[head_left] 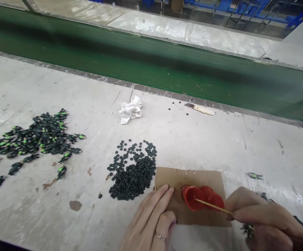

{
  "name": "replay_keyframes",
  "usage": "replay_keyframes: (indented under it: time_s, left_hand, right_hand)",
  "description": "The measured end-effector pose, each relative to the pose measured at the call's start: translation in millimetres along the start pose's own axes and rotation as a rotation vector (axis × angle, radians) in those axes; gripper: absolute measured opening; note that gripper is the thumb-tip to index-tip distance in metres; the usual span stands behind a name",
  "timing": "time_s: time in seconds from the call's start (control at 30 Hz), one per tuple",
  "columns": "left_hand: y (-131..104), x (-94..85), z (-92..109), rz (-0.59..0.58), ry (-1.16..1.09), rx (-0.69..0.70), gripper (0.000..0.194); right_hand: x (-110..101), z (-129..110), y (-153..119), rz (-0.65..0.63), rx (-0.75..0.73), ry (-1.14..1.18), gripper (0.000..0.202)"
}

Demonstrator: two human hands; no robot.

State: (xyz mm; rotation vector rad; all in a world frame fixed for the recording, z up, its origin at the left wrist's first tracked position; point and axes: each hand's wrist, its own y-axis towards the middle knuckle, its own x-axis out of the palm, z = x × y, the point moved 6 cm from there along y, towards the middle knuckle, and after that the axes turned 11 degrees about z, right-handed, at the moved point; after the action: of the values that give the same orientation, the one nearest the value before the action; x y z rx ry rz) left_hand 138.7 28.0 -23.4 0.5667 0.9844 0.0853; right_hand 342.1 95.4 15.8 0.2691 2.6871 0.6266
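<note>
Stick at red caps, near worktop's front edge.
Right hand (261, 218) fingers pinched a thin wooden stick (212, 206), tip in a red cap (192, 197); left hand (151, 223) fingers lay flat, open, on the cardboard (193, 177).

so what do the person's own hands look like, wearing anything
Both hands are bare, with no gloves and no sleeves in view. The left hand wears a thin silver-coloured ring on one finger. The right hand shows no ring or watch, though the picture's edge cuts it off. Fingernails look short and unpainted.
</note>
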Motion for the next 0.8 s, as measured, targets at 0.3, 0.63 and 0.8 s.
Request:
replay_keyframes:
  time_s: [0.3,0.63,0.8]
  left_hand:
    - [-6,-3.0,3,0.078,-0.069,-0.096,0.029]
    - [-9,-1.2,1,0.086,-0.122,-0.126,0.027]
    - [-9,-1.3,3,0.087,-0.112,-0.134,0.028]
  right_hand:
    - [8,-12,0,-0.078,0.033,0.003,0.034]
    - [14,-14,4,-0.026,0.089,0.011,0.043]
    - [14,-12,5,0.016,0.118,0.008,0.048]
